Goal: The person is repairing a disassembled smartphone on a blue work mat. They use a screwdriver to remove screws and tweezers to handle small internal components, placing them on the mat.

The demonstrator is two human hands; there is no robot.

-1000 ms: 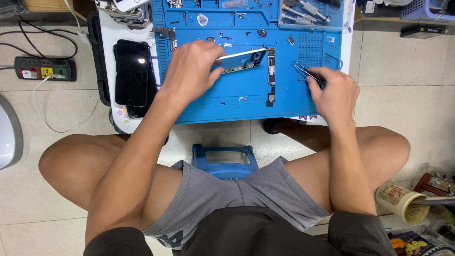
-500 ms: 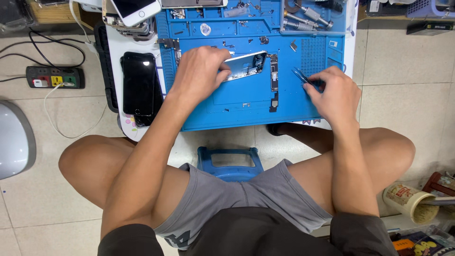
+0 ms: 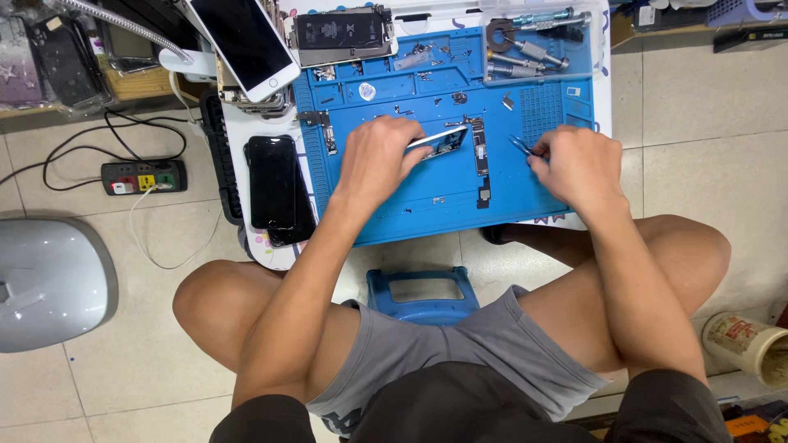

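Note:
My left hand (image 3: pixel 379 156) grips a silvery phone frame (image 3: pixel 442 141) and tilts it up off the blue work mat (image 3: pixel 410 215). My right hand (image 3: pixel 579 164) pinches thin dark tweezers (image 3: pixel 520 146), their tips pointing left toward a long dark circuit board (image 3: pixel 480 160) that lies on the mat just right of the frame. Small screws and metal bits are scattered on the mat around both hands.
A black phone (image 3: pixel 272 182) lies left of the mat, a white-edged phone (image 3: pixel 245 43) and a black battery (image 3: pixel 345 34) at the back. Screwdrivers (image 3: pixel 525 51) sit back right. A power strip (image 3: pixel 144 176), grey dome (image 3: pixel 49 283), blue stool (image 3: pixel 423 291) and paper cup (image 3: pixel 743 344) are on the floor.
The view has tilted so the mat sits lower in frame. My left hand still holds the phone frame; my right hand with the tweezers has edged left toward the circuit board.

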